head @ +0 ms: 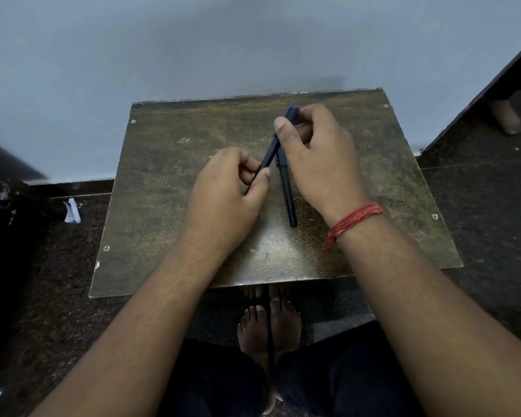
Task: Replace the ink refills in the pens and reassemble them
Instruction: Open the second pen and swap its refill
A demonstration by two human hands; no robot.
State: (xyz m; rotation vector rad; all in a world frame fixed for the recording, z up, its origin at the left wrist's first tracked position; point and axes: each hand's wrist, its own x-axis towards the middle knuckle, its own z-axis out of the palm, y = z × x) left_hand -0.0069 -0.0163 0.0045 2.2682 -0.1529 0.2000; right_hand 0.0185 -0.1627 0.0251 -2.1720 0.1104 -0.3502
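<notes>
1. Nearest the camera, both forearms reach over the near edge of a small, worn table (pixel 169 236); a red thread band (pixel 354 222) circles the right wrist
2. Just past the wrists a second pen (pixel 287 194) lies flat on the table between the two hands, dark-barrelled, running almost straight away from the person, touched by neither hand
3. The left hand (pixel 223 191) is curled nearly closed, thumb and forefinger pinched on the lower end of the held pen (pixel 269 153); a thin dark line runs on below the pinch, possibly the refill or the tip, but it is too slim and shadowed to tell
4. The held pen slants up and to the right, lifted off the table, crossing above the far end of the lying pen
5. Farthest out, the right hand (pixel 316 155) closes around the pen's upper end, thumb laid along the barrel and the other fingers wrapped behind; a blue end piece shows above the thumb
6. The pen should be light, stiff and rather smooth, so a firm pinch at each end suits twisting or pulling it apart; any bare refill would be thin and bendable, best held close to the barrel mouth and pushed straight
</notes>
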